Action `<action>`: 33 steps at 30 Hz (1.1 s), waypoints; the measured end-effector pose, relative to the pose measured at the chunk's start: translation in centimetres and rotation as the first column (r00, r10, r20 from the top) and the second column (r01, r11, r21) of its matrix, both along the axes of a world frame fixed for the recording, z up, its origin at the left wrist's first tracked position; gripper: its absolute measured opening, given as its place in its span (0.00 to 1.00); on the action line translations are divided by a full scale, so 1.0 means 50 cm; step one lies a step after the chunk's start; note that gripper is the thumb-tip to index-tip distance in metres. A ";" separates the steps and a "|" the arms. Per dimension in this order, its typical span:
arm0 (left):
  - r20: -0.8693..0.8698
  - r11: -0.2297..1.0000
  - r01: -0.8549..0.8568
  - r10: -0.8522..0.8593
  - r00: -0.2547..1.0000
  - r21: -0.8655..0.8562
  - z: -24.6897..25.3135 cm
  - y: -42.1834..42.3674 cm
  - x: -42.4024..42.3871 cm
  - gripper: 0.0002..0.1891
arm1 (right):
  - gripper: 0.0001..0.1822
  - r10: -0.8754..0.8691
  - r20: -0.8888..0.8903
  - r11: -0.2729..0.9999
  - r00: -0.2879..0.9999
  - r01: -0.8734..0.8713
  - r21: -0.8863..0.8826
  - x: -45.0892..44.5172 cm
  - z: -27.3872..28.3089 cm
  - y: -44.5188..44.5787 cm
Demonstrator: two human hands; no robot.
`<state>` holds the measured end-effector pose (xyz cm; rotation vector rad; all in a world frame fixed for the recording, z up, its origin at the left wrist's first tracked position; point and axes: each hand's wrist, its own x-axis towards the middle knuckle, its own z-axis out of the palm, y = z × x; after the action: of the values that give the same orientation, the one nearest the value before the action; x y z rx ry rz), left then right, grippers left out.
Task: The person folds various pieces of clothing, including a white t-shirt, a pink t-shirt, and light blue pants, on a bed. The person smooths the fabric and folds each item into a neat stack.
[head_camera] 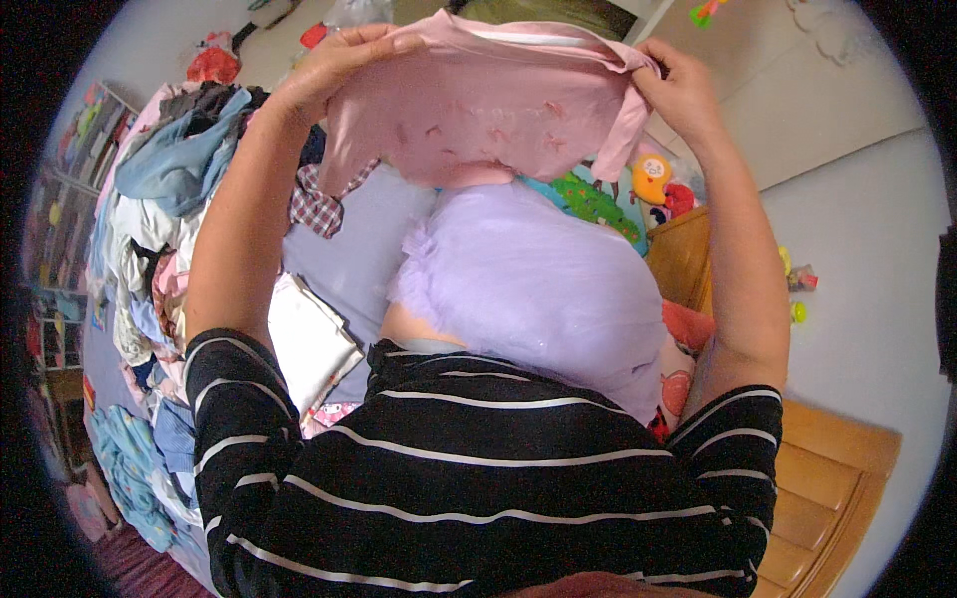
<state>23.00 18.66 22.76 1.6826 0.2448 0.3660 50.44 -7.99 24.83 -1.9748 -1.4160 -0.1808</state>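
Observation:
A pink long-sleeved top (493,105) with small red motifs is spread in the air between my hands. My left hand (359,60) grips its upper left edge, fingers folded over the cloth. At the upper right edge, my right hand (673,82) pinches the fabric, and a sleeve hangs down beneath it. Across my lap lies a lavender tulle garment (523,261) with a ruffled edge; the pink top hangs just beyond it. A folded white cloth (308,340) rests on the bed sheet (374,224) left of my lap.
On the left is a large heap of clothes (168,172), with a teal garment (127,463) nearer me. A red-and-white checked cloth (318,202) lies beyond the white stack. At right are a wooden bed panel (830,478), a yellow toy (652,179) and small items on the floor (860,314).

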 end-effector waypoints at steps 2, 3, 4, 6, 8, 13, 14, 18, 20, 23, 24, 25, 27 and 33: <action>-0.009 0.997 -0.040 0.041 0.999 0.058 0.011 0.014 0.025 0.18 | 0.10 -0.066 0.194 0.996 0.979 0.077 -0.047 0.011 -0.005 0.001; -0.013 0.995 -0.058 0.060 0.998 0.087 0.018 0.017 0.037 0.17 | 0.10 -0.101 0.149 0.994 0.984 0.105 -0.015 0.021 -0.007 0.000; 0.041 0.993 -0.102 0.100 0.994 0.054 0.026 0.016 0.044 0.16 | 0.11 -0.136 0.103 0.991 0.985 0.135 0.016 0.033 -0.010 -0.001; 0.136 0.982 -0.189 0.189 0.973 -0.017 0.054 0.011 0.055 0.14 | 0.11 -0.181 0.012 0.976 0.983 0.178 0.122 0.034 -0.006 -0.007; 0.250 0.973 -0.230 0.226 0.942 -0.014 0.099 -0.045 0.057 0.11 | 0.12 -0.215 -0.081 0.940 0.973 0.229 0.253 0.017 0.015 -0.031; 0.221 0.886 -0.259 0.184 0.958 0.384 0.042 -0.142 -0.063 0.13 | 0.15 -0.178 -0.013 0.918 0.984 0.171 0.357 -0.116 0.031 -0.171; 0.147 0.855 -0.117 0.049 0.988 0.506 0.020 -0.153 -0.101 0.12 | 0.15 -0.191 -0.005 0.950 0.982 0.187 0.249 -0.141 0.023 -0.213; -0.160 0.842 0.325 -0.283 0.946 0.431 -0.116 -0.238 -0.198 0.09 | 0.10 -0.069 -0.152 0.871 0.986 -0.015 -0.492 -0.208 -0.124 -0.390; -0.239 0.874 0.437 -0.387 0.890 0.212 -0.175 -0.287 -0.231 0.09 | 0.09 0.121 -0.228 0.736 0.966 -0.241 -0.632 -0.251 -0.204 -0.439; -0.420 0.869 0.479 -0.483 0.768 -0.124 -0.194 -0.314 -0.272 0.09 | 0.11 0.133 -0.501 0.722 0.855 -0.430 -0.542 -0.280 -0.224 -0.460; -0.350 0.901 0.422 -0.430 0.832 -0.104 -0.213 -0.312 -0.275 0.10 | 0.11 0.037 -0.567 0.735 0.823 -0.407 -0.542 -0.281 -0.217 -0.456; -0.271 0.929 0.359 -0.369 0.889 -0.087 -0.226 -0.310 -0.272 0.11 | 0.12 -0.056 -0.622 0.745 0.781 -0.383 -0.547 -0.276 -0.200 -0.439; -0.365 0.964 0.147 -0.059 0.929 0.219 -0.227 -0.325 -0.256 0.15 | 0.13 -0.145 -0.622 0.805 0.769 -0.274 -0.526 -0.260 -0.205 -0.420; -0.360 0.949 -0.127 0.230 0.904 0.287 -0.312 -0.312 -0.260 0.29 | 0.17 -0.017 -0.061 0.874 0.998 -0.015 -0.486 -0.237 -0.265 -0.380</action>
<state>9.98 3.08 7.17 1.9914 0.6785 0.1991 38.57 -27.01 11.60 -2.3563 -1.5251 0.2675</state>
